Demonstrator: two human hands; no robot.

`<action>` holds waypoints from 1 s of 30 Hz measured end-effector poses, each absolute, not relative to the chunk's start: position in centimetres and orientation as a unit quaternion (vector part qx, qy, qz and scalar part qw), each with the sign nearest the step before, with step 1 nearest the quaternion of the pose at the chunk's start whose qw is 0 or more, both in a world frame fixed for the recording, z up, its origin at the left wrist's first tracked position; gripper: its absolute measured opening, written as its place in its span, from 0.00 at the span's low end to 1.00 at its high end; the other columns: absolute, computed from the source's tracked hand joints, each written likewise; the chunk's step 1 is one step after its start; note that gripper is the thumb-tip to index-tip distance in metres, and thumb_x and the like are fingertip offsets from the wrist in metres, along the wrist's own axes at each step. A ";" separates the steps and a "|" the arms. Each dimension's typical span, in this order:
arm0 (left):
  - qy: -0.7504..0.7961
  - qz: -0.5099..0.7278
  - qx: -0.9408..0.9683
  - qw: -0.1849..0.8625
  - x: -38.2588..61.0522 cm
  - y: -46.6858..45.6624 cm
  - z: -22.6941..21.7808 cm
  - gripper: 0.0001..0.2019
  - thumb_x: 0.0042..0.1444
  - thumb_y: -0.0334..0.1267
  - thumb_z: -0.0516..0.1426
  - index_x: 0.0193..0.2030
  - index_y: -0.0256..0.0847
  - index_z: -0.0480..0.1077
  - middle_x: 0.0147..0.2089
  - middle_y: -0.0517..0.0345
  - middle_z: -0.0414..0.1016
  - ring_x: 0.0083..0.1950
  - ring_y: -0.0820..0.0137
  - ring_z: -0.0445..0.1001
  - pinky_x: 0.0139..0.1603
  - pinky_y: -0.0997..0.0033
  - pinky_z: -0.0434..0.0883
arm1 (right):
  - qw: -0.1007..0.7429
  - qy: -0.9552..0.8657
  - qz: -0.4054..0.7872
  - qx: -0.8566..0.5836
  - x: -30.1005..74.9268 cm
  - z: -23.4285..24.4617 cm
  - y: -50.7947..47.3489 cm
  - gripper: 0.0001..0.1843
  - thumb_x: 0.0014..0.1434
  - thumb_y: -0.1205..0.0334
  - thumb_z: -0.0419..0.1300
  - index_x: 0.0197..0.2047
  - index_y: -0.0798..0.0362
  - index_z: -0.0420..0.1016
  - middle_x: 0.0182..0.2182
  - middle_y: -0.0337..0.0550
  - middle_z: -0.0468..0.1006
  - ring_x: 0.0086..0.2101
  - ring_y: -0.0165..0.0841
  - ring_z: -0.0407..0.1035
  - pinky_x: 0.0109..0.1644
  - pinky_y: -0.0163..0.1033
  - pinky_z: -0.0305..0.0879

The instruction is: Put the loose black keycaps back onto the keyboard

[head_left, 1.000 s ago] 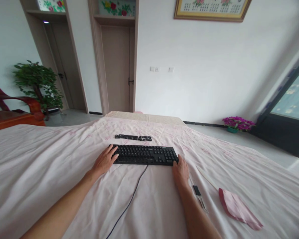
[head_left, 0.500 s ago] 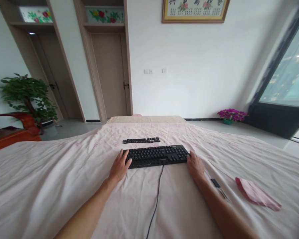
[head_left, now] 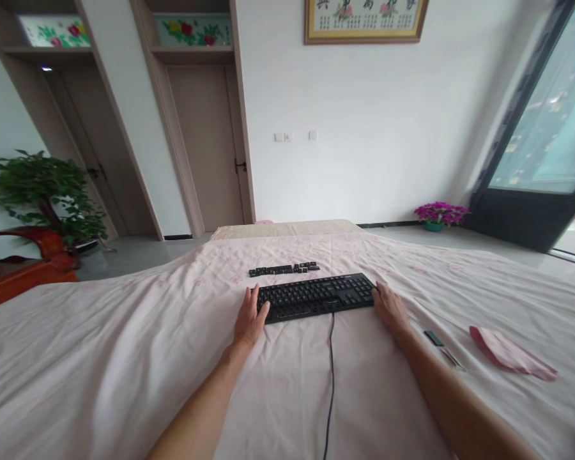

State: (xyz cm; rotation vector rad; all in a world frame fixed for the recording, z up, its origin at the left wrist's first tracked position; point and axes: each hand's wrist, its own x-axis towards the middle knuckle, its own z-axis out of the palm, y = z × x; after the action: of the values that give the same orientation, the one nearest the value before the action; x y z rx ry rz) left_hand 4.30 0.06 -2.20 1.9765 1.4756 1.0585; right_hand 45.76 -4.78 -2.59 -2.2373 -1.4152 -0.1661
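Observation:
A black keyboard (head_left: pixel 317 296) lies on a pale pink sheet (head_left: pixel 124 345), its cable (head_left: pixel 330 377) running toward me. My left hand (head_left: pixel 250 317) rests at the keyboard's left end, fingers stretched, thumb on its front edge. At the right end my right hand (head_left: pixel 389 308) lies flat against the keyboard's side. A row of loose black keycaps (head_left: pixel 283 269) sits on the sheet just beyond the keyboard.
A small dark tool (head_left: pixel 441 347) and a folded pink cloth (head_left: pixel 508 354) lie right of my right arm. A potted plant (head_left: pixel 43 195) and red wooden chair (head_left: pixel 23 259) stand at the left; purple flowers (head_left: pixel 439 214) by the window.
The view has swung left, so the keyboard and my hands now sit further right in the picture. Both hands stay at the keyboard's ends.

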 end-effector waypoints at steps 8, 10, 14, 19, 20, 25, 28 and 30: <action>0.546 0.384 0.702 0.248 4.2 0.1 -2.0 0.33 0.61 0.56 0.42 0.69 0.43 0.43 0.72 0.47 0.38 0.72 0.61 0.39 0.68 0.59 0.45 | 0.242 -0.513 -0.052 -0.822 45.5 -2.2 -4.9 0.27 0.65 0.58 0.41 0.62 0.61 0.59 0.57 0.56 0.67 0.57 0.41 0.61 0.60 0.43 0.53; 0.540 0.389 0.705 0.247 4.2 0.0 -1.9 0.33 0.61 0.56 0.40 0.69 0.42 0.43 0.72 0.46 0.38 0.72 0.62 0.39 0.68 0.59 0.45 | 0.242 -0.511 -0.052 -0.823 45.4 -2.1 -4.9 0.27 0.64 0.58 0.42 0.62 0.61 0.59 0.57 0.55 0.67 0.56 0.41 0.61 0.60 0.44 0.53; 0.533 0.393 0.709 0.241 4.2 -0.1 -1.8 0.33 0.62 0.56 0.40 0.69 0.42 0.44 0.72 0.46 0.41 0.72 0.62 0.40 0.68 0.57 0.46 | 0.245 -0.510 -0.051 -0.823 45.4 -2.0 -4.9 0.27 0.64 0.59 0.42 0.62 0.61 0.59 0.57 0.55 0.67 0.56 0.41 0.61 0.60 0.44 0.53; 0.541 0.390 0.706 0.239 4.3 0.0 -1.7 0.34 0.61 0.57 0.40 0.69 0.41 0.43 0.71 0.43 0.42 0.71 0.60 0.42 0.68 0.56 0.47 | 0.244 -0.508 -0.051 -0.825 45.6 -2.2 -4.8 0.27 0.64 0.58 0.42 0.63 0.62 0.59 0.58 0.54 0.66 0.56 0.40 0.61 0.61 0.43 0.52; 0.542 0.391 0.705 0.237 4.3 0.0 -1.7 0.34 0.61 0.57 0.40 0.69 0.41 0.43 0.71 0.43 0.42 0.71 0.60 0.42 0.68 0.55 0.47 | 0.244 -0.507 -0.052 -0.825 45.6 -2.2 -4.8 0.27 0.64 0.58 0.42 0.63 0.62 0.59 0.58 0.54 0.66 0.56 0.40 0.61 0.61 0.43 0.52; 0.541 0.392 0.706 0.235 4.3 0.1 -1.8 0.33 0.61 0.56 0.41 0.69 0.41 0.43 0.71 0.44 0.42 0.71 0.60 0.42 0.68 0.57 0.47 | 0.246 -0.505 -0.049 -0.826 45.8 -2.4 -4.7 0.28 0.64 0.57 0.42 0.63 0.61 0.58 0.58 0.54 0.66 0.56 0.40 0.61 0.61 0.42 0.53; 0.542 0.392 0.704 0.238 4.2 0.1 -1.8 0.33 0.61 0.55 0.41 0.69 0.42 0.43 0.71 0.44 0.42 0.71 0.60 0.42 0.68 0.57 0.47 | 0.245 -0.502 -0.057 -0.827 45.9 -2.5 -4.6 0.27 0.64 0.58 0.43 0.63 0.60 0.59 0.58 0.53 0.67 0.56 0.39 0.62 0.60 0.41 0.54; 0.542 0.392 0.702 0.242 4.2 0.1 -1.8 0.33 0.61 0.55 0.41 0.69 0.42 0.42 0.71 0.45 0.42 0.71 0.60 0.43 0.68 0.57 0.47 | 0.248 -0.499 -0.066 -0.828 46.0 -2.6 -4.5 0.27 0.64 0.58 0.44 0.63 0.59 0.60 0.57 0.52 0.68 0.56 0.38 0.62 0.60 0.40 0.55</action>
State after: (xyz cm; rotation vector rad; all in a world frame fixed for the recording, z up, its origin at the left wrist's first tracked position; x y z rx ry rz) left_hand 4.21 0.09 -1.77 1.9202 1.4825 1.0725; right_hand 46.03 -4.53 -2.62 -2.2577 -1.3592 -0.1787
